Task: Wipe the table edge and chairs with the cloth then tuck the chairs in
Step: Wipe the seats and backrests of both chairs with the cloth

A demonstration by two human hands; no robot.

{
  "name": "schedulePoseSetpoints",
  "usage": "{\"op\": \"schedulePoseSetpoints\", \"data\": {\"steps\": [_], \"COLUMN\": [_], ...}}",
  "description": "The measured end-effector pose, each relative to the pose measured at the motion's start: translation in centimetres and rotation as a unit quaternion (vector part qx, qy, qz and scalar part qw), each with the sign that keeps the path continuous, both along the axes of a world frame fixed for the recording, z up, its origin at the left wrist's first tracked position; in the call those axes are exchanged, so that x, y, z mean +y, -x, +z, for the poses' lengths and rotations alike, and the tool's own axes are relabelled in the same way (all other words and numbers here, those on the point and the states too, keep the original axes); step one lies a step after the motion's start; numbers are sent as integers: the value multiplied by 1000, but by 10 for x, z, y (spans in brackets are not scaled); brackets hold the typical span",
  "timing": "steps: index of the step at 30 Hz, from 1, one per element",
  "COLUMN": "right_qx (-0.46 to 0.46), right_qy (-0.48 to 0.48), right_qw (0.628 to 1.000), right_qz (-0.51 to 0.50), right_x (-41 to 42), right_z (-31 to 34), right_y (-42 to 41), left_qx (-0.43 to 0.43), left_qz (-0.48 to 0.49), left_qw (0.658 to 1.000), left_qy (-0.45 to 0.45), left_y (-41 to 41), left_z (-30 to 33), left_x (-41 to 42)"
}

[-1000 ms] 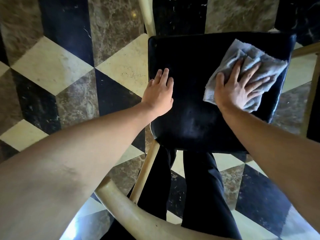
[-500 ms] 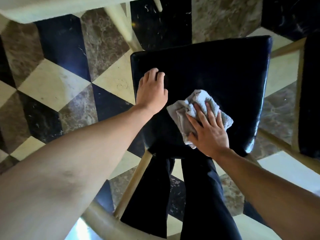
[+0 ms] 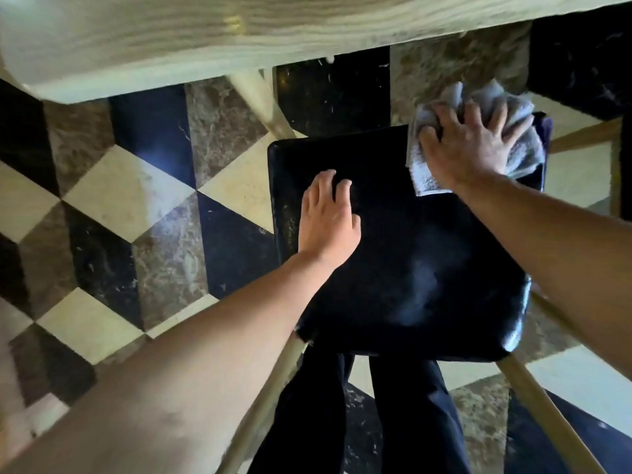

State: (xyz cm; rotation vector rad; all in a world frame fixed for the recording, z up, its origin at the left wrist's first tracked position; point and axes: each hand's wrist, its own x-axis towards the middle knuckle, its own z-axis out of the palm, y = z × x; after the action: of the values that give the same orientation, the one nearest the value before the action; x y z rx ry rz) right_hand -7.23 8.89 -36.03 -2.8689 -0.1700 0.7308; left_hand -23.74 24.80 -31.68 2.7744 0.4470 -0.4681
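Note:
A chair with a glossy black padded seat and a pale wooden frame stands below me. My left hand rests flat on the seat's left side, fingers pointing at the table. At the seat's far right corner my right hand presses a crumpled grey cloth down with spread fingers. The cloth bunches up past the fingertips and overhangs the seat's far edge. The pale wooden table edge runs across the top of the view, just beyond the chair.
A slanted wooden table leg comes down near the seat's far left corner. The wooden rails of a second chair show at the right edge. My dark-trousered legs stand behind the seat on a chequered marble floor.
My right hand swept the cloth from the seat's near middle back out to its far right corner. The left hand stayed on the seat. The view tilted up, showing more of the table.

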Motion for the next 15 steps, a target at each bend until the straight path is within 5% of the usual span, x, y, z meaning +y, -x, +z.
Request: {"op": "schedulePoseSetpoints", "data": {"steps": [3, 9, 11, 15], "right_qx": [-9, -20, -25, 4], "right_qy": [-15, -59, -82, -86], "right_qw": [991, 968, 937, 816], "right_qz": [133, 243, 340, 571], "right_x": [53, 150, 155, 119], "right_z": [3, 0, 1, 3], "right_y": [16, 102, 138, 188], "left_qx": [-10, 20, 31, 28], "left_qz": [79, 146, 149, 146], "left_qw": [997, 988, 987, 989], "left_qy": [-18, -55, -60, -14], "left_y": [10, 38, 45, 61], "left_z": [4, 16, 18, 22], "left_x": [29, 113, 137, 158]}}
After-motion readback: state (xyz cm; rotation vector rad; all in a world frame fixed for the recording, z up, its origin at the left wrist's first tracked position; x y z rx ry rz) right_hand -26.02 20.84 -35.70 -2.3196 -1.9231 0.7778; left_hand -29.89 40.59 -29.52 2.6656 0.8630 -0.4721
